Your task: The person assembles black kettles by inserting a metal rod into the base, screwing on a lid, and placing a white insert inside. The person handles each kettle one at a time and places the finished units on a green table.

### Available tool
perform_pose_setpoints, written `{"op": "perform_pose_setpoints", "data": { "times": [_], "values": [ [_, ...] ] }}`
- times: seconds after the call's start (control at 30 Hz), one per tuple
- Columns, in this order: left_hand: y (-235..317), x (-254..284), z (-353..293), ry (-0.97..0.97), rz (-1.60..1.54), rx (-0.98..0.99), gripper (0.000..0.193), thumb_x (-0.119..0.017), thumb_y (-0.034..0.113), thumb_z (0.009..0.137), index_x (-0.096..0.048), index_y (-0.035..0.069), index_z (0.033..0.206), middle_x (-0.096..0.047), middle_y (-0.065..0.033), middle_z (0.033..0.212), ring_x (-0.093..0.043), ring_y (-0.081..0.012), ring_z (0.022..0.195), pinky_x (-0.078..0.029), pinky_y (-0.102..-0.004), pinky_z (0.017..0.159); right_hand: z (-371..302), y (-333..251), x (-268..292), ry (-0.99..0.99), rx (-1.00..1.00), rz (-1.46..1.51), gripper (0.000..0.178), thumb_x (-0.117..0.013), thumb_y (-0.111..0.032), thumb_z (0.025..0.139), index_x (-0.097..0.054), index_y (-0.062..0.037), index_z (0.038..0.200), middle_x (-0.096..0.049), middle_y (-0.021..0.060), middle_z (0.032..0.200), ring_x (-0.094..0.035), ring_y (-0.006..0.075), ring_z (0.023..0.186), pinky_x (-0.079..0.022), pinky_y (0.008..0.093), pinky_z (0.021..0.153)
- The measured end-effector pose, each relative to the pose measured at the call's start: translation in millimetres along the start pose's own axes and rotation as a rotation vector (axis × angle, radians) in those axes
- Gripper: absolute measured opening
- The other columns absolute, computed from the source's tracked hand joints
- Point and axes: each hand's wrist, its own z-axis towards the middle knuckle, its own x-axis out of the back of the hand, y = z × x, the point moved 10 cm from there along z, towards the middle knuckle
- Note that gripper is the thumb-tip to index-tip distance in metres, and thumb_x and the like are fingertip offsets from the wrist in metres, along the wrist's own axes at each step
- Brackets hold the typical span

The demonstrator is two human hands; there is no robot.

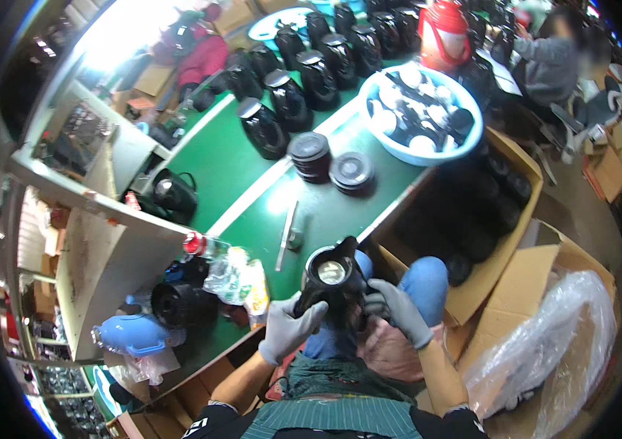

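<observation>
In front of my lap I hold a black vacuum jug (pixel 331 301) upright, its top open and a silvery round inside showing. My gloved left hand (pixel 290 328) is closed around the left side of its body. On the jug's right, at the handle side, my gloved right hand (pixel 400 314) has its fingers curled on it; the fingertips are partly hidden. Beyond the jug, a thin light rod (pixel 286 235) lies on the green table (pixel 241 194). Farther off are two stacks of black round parts, one taller (pixel 309 152) and one lower (pixel 352 172).
Several black jug bodies (pixel 263 128) stand in rows at the back. A light-blue basin (pixel 428 158) holds black and white parts; a red-topped flask (pixel 443 44) is behind it. Cardboard boxes (pixel 505 274) and clear plastic wrap (pixel 545 351) lie right. A blue flask (pixel 135 334) lies left.
</observation>
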Motion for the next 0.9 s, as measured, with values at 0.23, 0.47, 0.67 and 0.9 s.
{"op": "perform_pose_setpoints", "data": {
  "times": [0.23,0.47,0.67,0.9],
  "values": [
    [13,-26,42,-0.043,0.188,-0.241,0.033,-0.082,0.019,0.094,-0.068,-0.003,0.074,-0.05,-0.0065,0.057,-0.045,-0.0093,0.055,-0.041,-0.0334,0.05,37,-156,15,0.07,0.474,-0.372,0.044,-0.056,-0.029,0.115,-0.059,0.0002,0.148,-0.075,0.0085,0.119,-0.073,0.0147,0.102,-0.057,0.0297,0.087],
    [16,-14,67,-0.042,0.124,-0.142,0.033,-0.083,0.02,0.094,-0.068,-0.002,0.073,-0.051,-0.0037,0.055,-0.046,-0.0076,0.054,-0.041,-0.0314,0.049,137,-333,55,0.626,0.865,-0.867,0.033,-0.066,-0.036,0.105,-0.081,-0.0068,0.109,-0.079,0.0137,0.09,-0.077,0.0305,0.088,-0.058,0.0431,0.08],
    [16,-4,72,-0.038,0.145,-0.167,0.028,-0.087,0.021,0.09,-0.073,-0.002,0.079,-0.053,-0.0098,0.059,-0.048,-0.0114,0.053,-0.044,-0.0343,0.052,251,-374,53,0.842,0.238,-1.534,0.079,-0.051,-0.071,0.103,-0.08,0.001,0.116,-0.079,0.0255,0.115,-0.076,0.0414,0.114,-0.06,0.053,0.091],
    [5,0,83,-0.016,0.087,-0.207,0.026,-0.087,0.021,0.089,-0.074,0.0,0.081,-0.056,-0.0153,0.061,-0.047,-0.0183,0.051,-0.045,-0.0354,0.052,240,-368,85,0.872,0.505,-1.437,0.055,-0.073,-0.061,0.092,-0.083,-0.0094,0.109,-0.078,0.0217,0.115,-0.076,0.0408,0.104,-0.059,0.0494,0.09]
  ]
}}
